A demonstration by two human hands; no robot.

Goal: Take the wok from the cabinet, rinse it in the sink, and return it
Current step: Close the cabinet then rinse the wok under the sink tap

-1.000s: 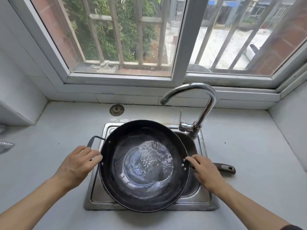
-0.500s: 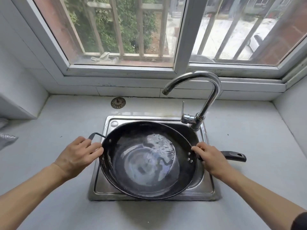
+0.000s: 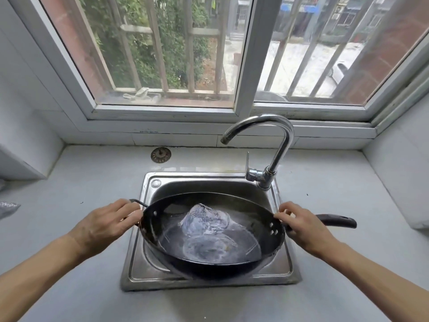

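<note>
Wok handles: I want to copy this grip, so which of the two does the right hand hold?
The long straight dark handle, gripped by the right hand; the left hand holds the small loop handle.

No legible text, label, brand or number anywhere around the sink (image 3: 282, 263) (faint marks on the ledge behind it are too small to read).

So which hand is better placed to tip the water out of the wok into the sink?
Right. The right hand grips the wok's long handle, which gives leverage; the left hand holds only the small loop handle. Probably both share the tilt.
</note>
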